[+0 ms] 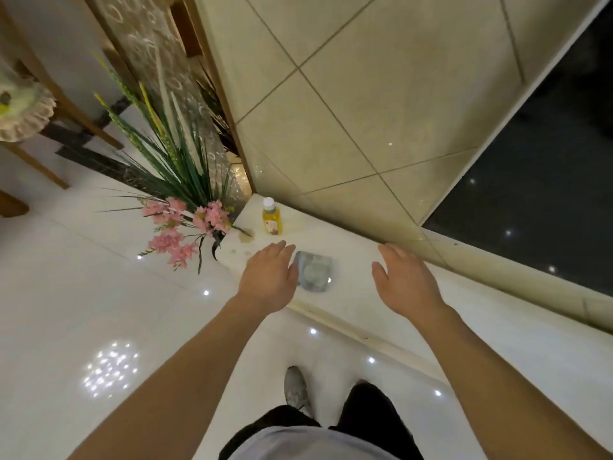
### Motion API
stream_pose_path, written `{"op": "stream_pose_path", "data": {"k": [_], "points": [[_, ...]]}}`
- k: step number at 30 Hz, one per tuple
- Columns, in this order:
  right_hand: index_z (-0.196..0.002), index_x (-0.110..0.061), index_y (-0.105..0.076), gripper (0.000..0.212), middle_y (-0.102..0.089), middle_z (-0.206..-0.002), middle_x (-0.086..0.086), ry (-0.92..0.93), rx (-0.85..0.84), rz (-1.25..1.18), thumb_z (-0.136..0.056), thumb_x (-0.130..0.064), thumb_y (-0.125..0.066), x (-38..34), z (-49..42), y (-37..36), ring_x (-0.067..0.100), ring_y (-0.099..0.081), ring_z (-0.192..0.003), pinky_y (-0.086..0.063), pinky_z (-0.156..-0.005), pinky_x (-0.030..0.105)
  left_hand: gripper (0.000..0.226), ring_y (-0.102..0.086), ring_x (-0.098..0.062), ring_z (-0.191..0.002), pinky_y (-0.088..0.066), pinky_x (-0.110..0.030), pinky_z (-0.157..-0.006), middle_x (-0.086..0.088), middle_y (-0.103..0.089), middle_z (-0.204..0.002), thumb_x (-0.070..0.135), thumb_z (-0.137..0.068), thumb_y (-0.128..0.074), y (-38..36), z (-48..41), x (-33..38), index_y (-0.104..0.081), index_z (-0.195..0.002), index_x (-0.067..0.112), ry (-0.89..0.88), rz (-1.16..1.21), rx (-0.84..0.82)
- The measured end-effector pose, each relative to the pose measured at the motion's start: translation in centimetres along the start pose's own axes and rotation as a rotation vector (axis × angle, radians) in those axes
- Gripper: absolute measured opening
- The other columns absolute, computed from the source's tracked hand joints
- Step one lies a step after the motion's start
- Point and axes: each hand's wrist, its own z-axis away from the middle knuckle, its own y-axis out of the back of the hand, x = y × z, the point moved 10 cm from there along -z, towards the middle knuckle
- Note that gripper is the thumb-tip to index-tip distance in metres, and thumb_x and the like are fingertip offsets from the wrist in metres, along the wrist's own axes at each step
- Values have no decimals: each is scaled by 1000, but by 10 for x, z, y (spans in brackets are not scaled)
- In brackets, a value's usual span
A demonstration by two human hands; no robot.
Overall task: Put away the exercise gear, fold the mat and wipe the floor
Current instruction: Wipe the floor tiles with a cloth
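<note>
A small grey-blue packet [314,271], perhaps wipes, lies flat on the white stone ledge [358,257] in front of me. My left hand [269,275] hovers just left of the packet with straight fingers and holds nothing. My right hand [403,277] is stretched out over the ledge to the packet's right, palm down, fingers straight, also holding nothing. No mat or exercise gear is in view.
A yellow bottle with a white cap [272,217] stands on the ledge near the corner. A plant with pink flowers [185,224] stands to the left. Glossy white floor tiles [83,293] lie below, a tiled wall [365,111] and a dark window [547,177] ahead. Wooden chair legs [49,174] stand far left.
</note>
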Motion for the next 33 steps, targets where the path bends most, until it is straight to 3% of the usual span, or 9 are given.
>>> {"op": "stream_pose_path", "data": {"k": [4,10,18,22,30,33], "points": [[-149,-15,-34,52,-34,-155,5,-54,-51,-25,-102,-39,-31,21,-23,-30,22,-30,-142,-23,-116,34,54,-45,-29,-132,-32,-39,-110,-12,-53,-140,37,-99,-30,-21,-27,0,-50,-140,8,-36,-14,-62],[-149,-15,-33,52,-33,-155,4,-75,-138,-54,-103,-38,-32,46,-69,-93,21,-29,-143,-22,-116,33,50,-42,-27,-137,-30,-38,-117,-11,-46,-150,27,-101,-45,-91,-79,-11,-42,-147,8,-64,-45,-134],[-149,-17,-33,52,-35,-155,3,-108,-257,-74,-102,-41,-33,75,-130,-199,22,-32,-142,-29,-113,35,52,-40,-29,-139,-32,-40,-115,-12,-44,-151,29,-100,-45,-197,-149,-43,-39,-148,10,-65,-77,-227],[-148,-15,-35,51,-37,-153,4,-94,-296,-66,-103,-39,-34,87,-161,-246,23,-34,-141,-30,-113,34,51,-49,-33,-130,-38,-42,-110,-13,-51,-144,26,-96,-51,-243,-178,-62,-45,-143,8,-82,-98,-235],[-135,-10,-46,43,-51,-138,8,-101,-335,-55,-101,-34,-37,104,-197,-324,25,-45,-127,-39,-101,35,57,-41,-28,-138,-34,-41,-112,-8,-45,-149,35,-93,-57,-330,-214,-83,-44,-144,13,-133,-144,-299],[-139,-10,-43,45,-48,-142,7,-105,-341,-53,-101,-33,-37,112,-203,-344,25,-42,-130,-37,-104,35,59,-42,-28,-135,-35,-43,-111,-4,-45,-149,40,-89,-62,-352,-223,-87,-45,-141,15,-151,-171,-310]]}}
